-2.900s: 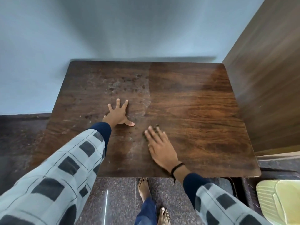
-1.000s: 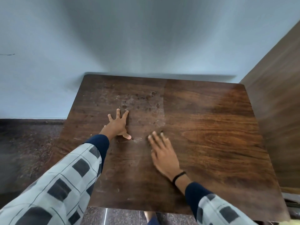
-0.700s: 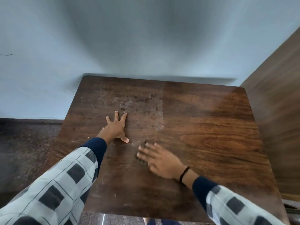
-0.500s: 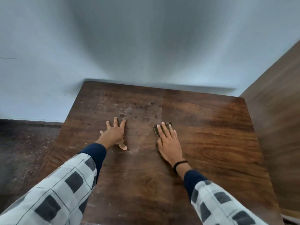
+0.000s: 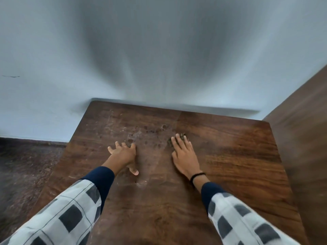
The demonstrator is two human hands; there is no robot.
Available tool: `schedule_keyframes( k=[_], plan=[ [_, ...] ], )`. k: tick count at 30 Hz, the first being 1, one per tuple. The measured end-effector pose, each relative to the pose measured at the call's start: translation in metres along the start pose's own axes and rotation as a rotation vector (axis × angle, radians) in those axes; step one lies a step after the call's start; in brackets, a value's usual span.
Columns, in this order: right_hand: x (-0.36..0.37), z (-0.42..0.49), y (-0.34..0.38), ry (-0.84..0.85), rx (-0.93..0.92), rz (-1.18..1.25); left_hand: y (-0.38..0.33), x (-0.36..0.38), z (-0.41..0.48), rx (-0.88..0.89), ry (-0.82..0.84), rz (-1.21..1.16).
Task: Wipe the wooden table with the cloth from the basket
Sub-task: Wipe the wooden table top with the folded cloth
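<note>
Head view | wooden table [image 5: 230, 165]: right half glossy, judged wiped; left-centre dusty and spotted, judged unfinished | left hand [image 5: 123, 152]: flat, fingers spread, empty | right hand [image 5: 184, 156]: straight fingers pressing cloth [image 5: 183, 135] mid-table.

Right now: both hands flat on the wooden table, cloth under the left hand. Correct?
No: the head view shows the cloth under the right hand, not the left hand. Both hands lie flat on the wooden table.

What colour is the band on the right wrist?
Black; the thin wrist band shows best in the head view.
</note>
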State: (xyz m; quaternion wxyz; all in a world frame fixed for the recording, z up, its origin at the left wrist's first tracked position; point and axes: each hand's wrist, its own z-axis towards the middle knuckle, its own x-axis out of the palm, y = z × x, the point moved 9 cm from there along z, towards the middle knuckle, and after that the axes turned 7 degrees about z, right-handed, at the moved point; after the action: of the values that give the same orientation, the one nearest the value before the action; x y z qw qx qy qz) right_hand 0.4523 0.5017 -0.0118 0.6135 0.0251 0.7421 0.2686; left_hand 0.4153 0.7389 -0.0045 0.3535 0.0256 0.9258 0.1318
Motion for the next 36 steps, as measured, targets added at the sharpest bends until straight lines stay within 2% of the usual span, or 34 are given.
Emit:
schedule_keyframes(
  k=[2,5,8,10,13,15,17,19,21,24,27,29,31,34,36],
  plan=[
    [0.016,-0.034,0.029,-0.002,-0.137,-0.028,-0.002,-0.023,0.008,0.021,-0.052,-0.054],
    [0.041,-0.078,0.052,0.149,-0.384,-0.048,-0.005,-0.047,0.021,0.086,-0.101,-0.151],
    [0.036,-0.058,0.041,0.243,-0.537,-0.109,-0.005,-0.048,0.032,0.136,-0.074,-0.177],
    [0.022,-0.016,0.023,0.215,-0.476,-0.161,-0.004,-0.044,0.034,0.153,-0.048,-0.177],
    [-0.006,0.039,-0.012,0.092,-0.144,-0.051,-0.002,-0.041,0.034,0.155,-0.042,-0.179],
    [-0.004,0.038,-0.008,0.035,-0.049,-0.014,-0.003,-0.040,0.035,0.154,-0.042,-0.180],
    [0.010,0.013,0.017,0.040,-0.192,-0.071,-0.006,-0.041,0.036,0.150,-0.039,-0.178],
    [0.025,-0.016,0.033,0.129,-0.393,-0.077,-0.008,-0.041,0.040,0.137,-0.025,-0.187],
    [0.023,-0.010,0.028,0.198,-0.499,-0.084,-0.009,-0.041,0.044,0.124,-0.013,-0.201],
    [0.009,0.045,0.008,0.196,-0.459,-0.151,-0.011,-0.040,0.049,0.108,0.000,-0.217],
    [-0.019,0.106,-0.018,0.130,-0.185,-0.058,-0.010,-0.037,0.050,0.116,0.004,-0.219],
    [-0.023,0.115,-0.023,0.082,-0.040,0.027,-0.008,-0.036,0.051,0.125,0.001,-0.228],
    [-0.011,0.095,-0.006,0.054,-0.109,-0.044,-0.008,-0.035,0.051,0.138,-0.006,-0.234],
    [0.017,0.044,0.020,0.193,-0.387,-0.084,-0.011,-0.037,0.051,0.145,0.004,-0.231],
    [0.013,0.048,0.017,0.255,-0.487,-0.111,-0.011,-0.038,0.050,0.143,0.010,-0.218]
  ],
)
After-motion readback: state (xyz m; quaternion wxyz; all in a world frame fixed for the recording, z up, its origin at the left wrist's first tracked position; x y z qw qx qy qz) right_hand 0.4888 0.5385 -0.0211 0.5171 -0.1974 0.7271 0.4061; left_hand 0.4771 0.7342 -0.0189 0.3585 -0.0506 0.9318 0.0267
